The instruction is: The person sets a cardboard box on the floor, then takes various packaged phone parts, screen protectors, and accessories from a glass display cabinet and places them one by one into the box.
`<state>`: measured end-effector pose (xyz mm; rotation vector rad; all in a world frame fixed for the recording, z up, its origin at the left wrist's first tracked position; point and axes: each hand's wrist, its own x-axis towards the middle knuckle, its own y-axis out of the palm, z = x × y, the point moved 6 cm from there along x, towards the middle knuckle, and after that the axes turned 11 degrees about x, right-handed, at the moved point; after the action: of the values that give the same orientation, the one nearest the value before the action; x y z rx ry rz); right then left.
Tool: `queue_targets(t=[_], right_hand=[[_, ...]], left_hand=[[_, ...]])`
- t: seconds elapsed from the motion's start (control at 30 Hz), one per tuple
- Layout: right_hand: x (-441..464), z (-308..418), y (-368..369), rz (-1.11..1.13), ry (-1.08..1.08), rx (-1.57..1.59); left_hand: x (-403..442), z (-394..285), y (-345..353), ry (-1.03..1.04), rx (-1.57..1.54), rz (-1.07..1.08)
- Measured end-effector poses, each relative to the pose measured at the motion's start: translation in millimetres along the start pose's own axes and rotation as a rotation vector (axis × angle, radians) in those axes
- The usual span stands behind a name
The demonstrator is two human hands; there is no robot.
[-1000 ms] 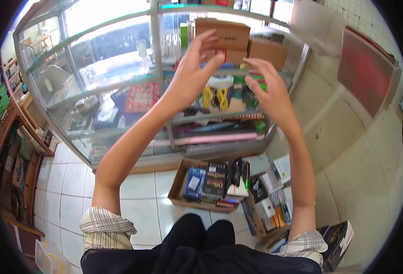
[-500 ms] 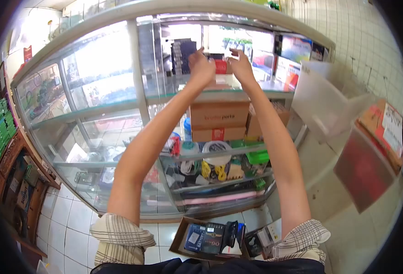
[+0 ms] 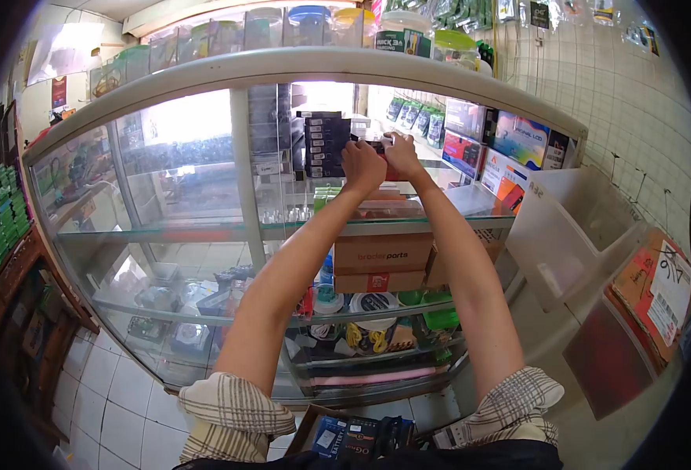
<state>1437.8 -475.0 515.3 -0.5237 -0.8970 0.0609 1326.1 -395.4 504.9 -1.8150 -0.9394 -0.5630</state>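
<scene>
Both my hands reach into the upper compartment of a glass display cabinet (image 3: 239, 77). My left hand (image 3: 363, 166), its fingers curled, is at a small red and dark box (image 3: 393, 170), just right of a stack of dark boxes (image 3: 324, 147). My right hand (image 3: 402, 154) is bent over the same box from the right, with its fingertips on the top. Part of the box is hidden behind my hands. Below the glass shelf (image 3: 298, 230) sits a brown cardboard box (image 3: 383, 252) with printed lettering.
Colourful boxes (image 3: 507, 142) stand at the cabinet's right. A translucent bin (image 3: 571, 235) and a cardboard box (image 3: 649, 290) are further right. Plastic jars (image 3: 308, 26) line the cabinet top. An open carton (image 3: 306, 427) of battery boxes is on the floor.
The view has tilted up from the floor cartons to the upper shelf. My hands have moved from in front of the cabinet into its upper compartment and closed in on the red and dark box.
</scene>
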Motion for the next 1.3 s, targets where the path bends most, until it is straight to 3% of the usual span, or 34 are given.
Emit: queue_targets(t=[0.17, 0.23, 0.33, 0.43, 0.47, 0.53, 0.67, 0.87, 0.97, 1.03, 1.2, 1.3], right_hand=[[-7, 11, -12, -0.048, 0.188, -0.007], [3, 1, -4, -0.026, 0.176, 0.03], [3, -2, 1, 0.007, 0.132, 0.104], [-6, 11, -10, -0.018, 0.163, 0.051], [-11, 19, -15, -0.02, 0.165, 0.048], [-28, 28, -29, -0.111, 0.217, 0.029], [-48, 33, -45, -0.256, 0.085, 0.066], [-60, 45, -51, -0.312, 0.003, 0.074], [-55, 41, -56, -0.337, 0.079, 0.098], [-52, 34, -50, -0.066, 0.303, -0.003], [-43, 25, -42, -0.082, 0.212, 0.011], [-49, 33, -48, -0.251, 0.092, 0.101]], left_hand=[[5, 4, 16, 0.006, -0.007, -0.06], [5, 0, 15, 0.019, 0.07, -0.116], [11, 3, 11, -0.003, -0.013, -0.009], [5, 7, 2, -0.213, -0.108, 0.086], [1, 3, -2, -0.211, -0.112, 0.089], [-6, 6, -7, -0.404, -0.317, 0.03], [-18, 2, -13, -0.528, -0.361, 0.009], [-20, -1, -8, -0.527, -0.311, 0.021], [-17, -1, -2, -0.435, -0.187, 0.041], [-17, 1, -1, -0.401, -0.216, 0.116], [-20, 4, -7, -0.316, -0.192, 0.068], [-18, 7, -10, -0.282, -0.174, 0.044]])
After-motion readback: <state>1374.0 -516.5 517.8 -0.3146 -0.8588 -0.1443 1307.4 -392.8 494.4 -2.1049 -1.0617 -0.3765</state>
